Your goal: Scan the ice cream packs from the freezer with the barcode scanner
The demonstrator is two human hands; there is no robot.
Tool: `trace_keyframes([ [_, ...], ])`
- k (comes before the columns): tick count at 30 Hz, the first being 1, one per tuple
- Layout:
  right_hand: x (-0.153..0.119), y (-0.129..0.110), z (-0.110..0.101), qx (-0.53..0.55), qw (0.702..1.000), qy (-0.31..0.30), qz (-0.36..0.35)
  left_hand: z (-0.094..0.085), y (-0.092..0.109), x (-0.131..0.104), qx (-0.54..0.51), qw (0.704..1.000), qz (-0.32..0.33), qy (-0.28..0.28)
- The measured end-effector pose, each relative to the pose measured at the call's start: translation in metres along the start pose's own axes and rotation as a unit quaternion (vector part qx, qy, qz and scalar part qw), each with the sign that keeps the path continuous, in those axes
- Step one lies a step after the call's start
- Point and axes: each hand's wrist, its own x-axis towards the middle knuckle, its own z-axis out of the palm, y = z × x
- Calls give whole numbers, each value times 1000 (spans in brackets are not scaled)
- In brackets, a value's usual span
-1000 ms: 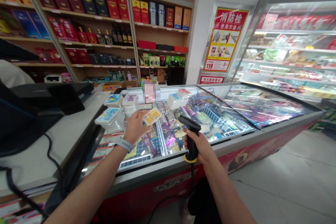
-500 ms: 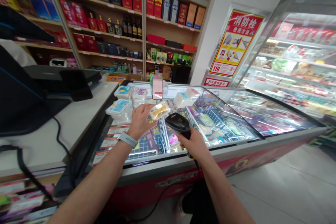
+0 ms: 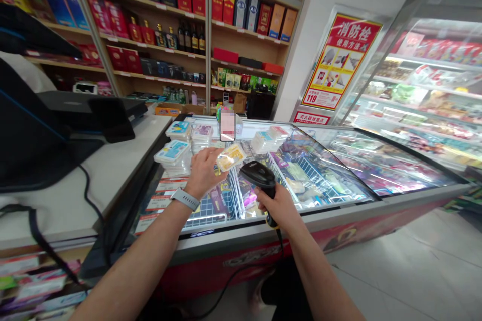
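My left hand [image 3: 205, 170], with a grey watch band on the wrist, grips a small clear plastic box with a yellow label [image 3: 230, 157] by its left side. The box is tilted above the glass top of the freezer. Wrapped round the handle of a black barcode scanner [image 3: 258, 174] is my right hand [image 3: 276, 204]. The scanner's head points left and up, close to the yellow-labelled box. Behind my left hand, stacks of similar boxes with blue labels [image 3: 173, 153] and purple labels [image 3: 202, 133] stand on the freezer. Another white stack [image 3: 263, 141] lies farther right.
The chest freezer [image 3: 324, 215] holds wire baskets of packaged goods under glass. A phone-like upright screen [image 3: 227, 126] stands at its back edge. At left is a counter [image 3: 143, 145] with a black terminal [image 3: 33, 145]. The scanner's cable [image 3: 241, 266] hangs down in front.
Both hands stay close together over the freezer with the box and the scanner still held. The scanner has tipped slightly, and the view has shifted a little.
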Motion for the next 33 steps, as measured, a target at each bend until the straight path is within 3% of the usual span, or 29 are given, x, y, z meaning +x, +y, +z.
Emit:
trace_keyframes([
  [5, 3, 14, -5, 179, 983, -10, 46, 2, -1, -1, -2, 1000, -6, 4],
  [11, 0, 39, -26, 357, 925, 23, 126, -3, 3, -1, 10, 999, -25, 19],
  [18, -3, 66, -54, 459, 870, 41, 172, -39, 9, 3, 83, 990, -89, 69],
  [26, -6, 75, -62, 501, 847, 29, 177, -91, -42, -6, 177, 958, -216, 70],
  [30, -6, 75, -62, 509, 842, 31, 177, -96, -61, -4, 165, 953, -253, -6],
  [33, -6, 74, -61, 513, 840, 33, 174, -92, -63, -2, 149, 953, -262, -29],
])
